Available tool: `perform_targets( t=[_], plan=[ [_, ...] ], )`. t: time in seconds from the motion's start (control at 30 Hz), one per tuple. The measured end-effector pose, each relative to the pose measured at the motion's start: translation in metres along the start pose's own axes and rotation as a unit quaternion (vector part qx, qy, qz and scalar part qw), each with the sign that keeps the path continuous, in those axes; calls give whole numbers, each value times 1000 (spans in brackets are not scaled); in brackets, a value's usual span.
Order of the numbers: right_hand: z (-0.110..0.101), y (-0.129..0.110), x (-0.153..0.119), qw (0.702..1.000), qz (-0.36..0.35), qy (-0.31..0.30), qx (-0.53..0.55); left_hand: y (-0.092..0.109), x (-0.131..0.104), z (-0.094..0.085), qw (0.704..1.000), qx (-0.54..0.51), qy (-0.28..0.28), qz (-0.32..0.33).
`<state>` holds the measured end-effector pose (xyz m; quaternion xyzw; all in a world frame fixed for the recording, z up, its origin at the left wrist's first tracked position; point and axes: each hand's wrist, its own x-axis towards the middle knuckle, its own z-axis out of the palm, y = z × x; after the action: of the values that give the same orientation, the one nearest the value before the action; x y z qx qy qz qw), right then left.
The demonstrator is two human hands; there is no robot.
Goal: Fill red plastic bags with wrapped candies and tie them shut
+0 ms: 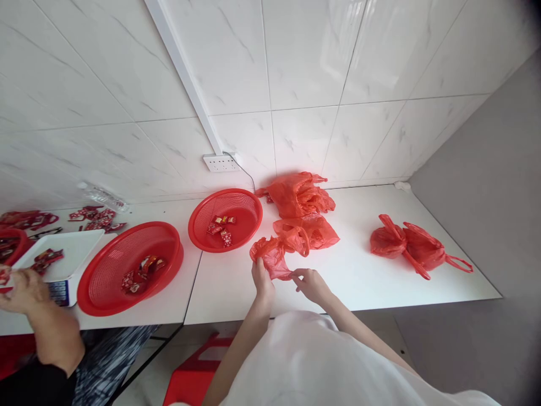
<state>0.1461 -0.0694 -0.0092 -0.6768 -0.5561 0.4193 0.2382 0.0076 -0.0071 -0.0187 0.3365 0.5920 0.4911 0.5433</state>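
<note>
A thin red plastic bag (274, 255) is stretched between my two hands near the table's front edge. My left hand (262, 279) grips its left side, fingers closed on the crumpled film. At the lower right corner, my right hand (311, 285) pinches the bag's edge between thumb and fingers. Just behind lies another loose red bag (323, 231), its handle loop beside the one I hold. A pile of red bags (302, 194) rests against the wall. To the left, a round red basket (198, 225) contains several small wrapped packets (226, 238).
Two tied, filled red bags (425, 248) sit at the right. A larger red basket (97, 276) with packets is at the left. Beyond it, a co-worker's hand (27, 290) is by a white scale (84, 248) carrying packets. A red stool (190, 378) stands below the table.
</note>
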Motion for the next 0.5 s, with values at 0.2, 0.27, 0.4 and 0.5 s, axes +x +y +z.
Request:
perform_targets(
  t=[0.2,0.27,0.4,0.5],
  plan=[
    [-18,-30,-15,969,-238,-30,61,6,-2,-9,985,156,5,69],
    [-18,-34,-10,950,-298,-33,88,8,-4,-10,976,201,-15,83],
    [-7,-27,15,963,-260,68,3,8,-9,-12,948,286,-137,39],
    [-4,-17,32,982,-155,81,-73,3,-13,-14,907,329,-263,-31]
  ],
)
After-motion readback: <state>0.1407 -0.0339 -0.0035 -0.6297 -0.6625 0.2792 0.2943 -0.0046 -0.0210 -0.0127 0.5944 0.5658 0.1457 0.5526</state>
